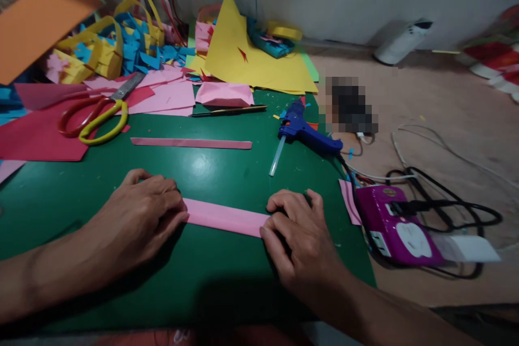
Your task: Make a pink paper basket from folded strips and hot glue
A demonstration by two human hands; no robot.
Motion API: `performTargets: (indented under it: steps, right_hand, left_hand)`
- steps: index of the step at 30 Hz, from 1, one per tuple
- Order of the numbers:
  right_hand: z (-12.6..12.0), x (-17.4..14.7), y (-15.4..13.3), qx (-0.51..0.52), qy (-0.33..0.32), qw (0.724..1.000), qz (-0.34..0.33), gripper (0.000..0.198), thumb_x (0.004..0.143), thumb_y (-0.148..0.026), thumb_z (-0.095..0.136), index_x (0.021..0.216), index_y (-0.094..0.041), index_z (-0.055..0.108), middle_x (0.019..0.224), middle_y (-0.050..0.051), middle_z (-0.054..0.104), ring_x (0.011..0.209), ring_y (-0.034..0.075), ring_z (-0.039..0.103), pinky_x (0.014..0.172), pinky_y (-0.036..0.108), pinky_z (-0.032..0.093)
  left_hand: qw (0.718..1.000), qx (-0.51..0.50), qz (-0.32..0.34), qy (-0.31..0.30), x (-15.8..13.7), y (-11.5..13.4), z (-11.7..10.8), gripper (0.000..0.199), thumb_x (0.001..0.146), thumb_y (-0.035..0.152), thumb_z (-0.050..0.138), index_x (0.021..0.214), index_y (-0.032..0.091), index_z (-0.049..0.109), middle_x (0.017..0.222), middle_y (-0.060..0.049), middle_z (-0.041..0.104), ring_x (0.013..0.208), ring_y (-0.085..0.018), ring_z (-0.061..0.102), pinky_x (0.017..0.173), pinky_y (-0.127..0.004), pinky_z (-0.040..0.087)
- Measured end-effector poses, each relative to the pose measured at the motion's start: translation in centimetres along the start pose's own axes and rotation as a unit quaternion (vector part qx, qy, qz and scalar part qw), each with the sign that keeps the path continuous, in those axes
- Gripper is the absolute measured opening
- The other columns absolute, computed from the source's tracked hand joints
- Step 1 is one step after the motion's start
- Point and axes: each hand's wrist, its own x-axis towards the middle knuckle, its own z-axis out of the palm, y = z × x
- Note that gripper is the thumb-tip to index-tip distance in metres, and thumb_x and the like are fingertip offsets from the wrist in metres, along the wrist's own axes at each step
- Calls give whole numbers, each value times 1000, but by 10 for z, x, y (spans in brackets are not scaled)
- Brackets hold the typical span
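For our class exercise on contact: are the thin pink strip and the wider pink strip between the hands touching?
Apart. The head view plainly shows the green table between the thin strip and the wider strip, with no overlap.

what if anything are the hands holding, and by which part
The wider pink paper strip: left hand at its left end, right hand at its right end.

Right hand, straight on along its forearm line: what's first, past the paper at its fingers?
Likely the thin pink strip lying on the green tabletop, past the wider pink strip at the right hand's fingers. Height above the table is unclear, so it might pass over.
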Motion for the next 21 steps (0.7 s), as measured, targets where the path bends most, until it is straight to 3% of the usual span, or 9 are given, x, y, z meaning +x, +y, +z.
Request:
performTargets:
  steps: [6,14,21]
  right_hand:
    - [1,2,2,-7,17,1000,-17,25,85,-13,43,61,-17,49,78,4,54,81,19,52,86,47,27]
    - [4,4,5,-26,37,998,-36,26,84,-15,44,59,-18,50,78,5,56,81,21,55,84,46,28]
    - [4,5,4,-22,40,998,-40,24,84,-14,45,60,-18,50,78,6,57,80,22,56,85,48,27]
  left_hand:
    - [1000,11,-16,15,-2,0,0,27,90,28,43,70,19,57,66,0,55,64,-16,48,71,-37,27]
    - [999,46,-27,-13,1,4,-4,26,90,24,43,69,17,56,67,-1,55,67,-16,45,70,-35,28]
    - [999,41,-32,12,1,5,-2,26,89,23,44,67,17,56,66,0,54,66,-15,44,72,-35,29]
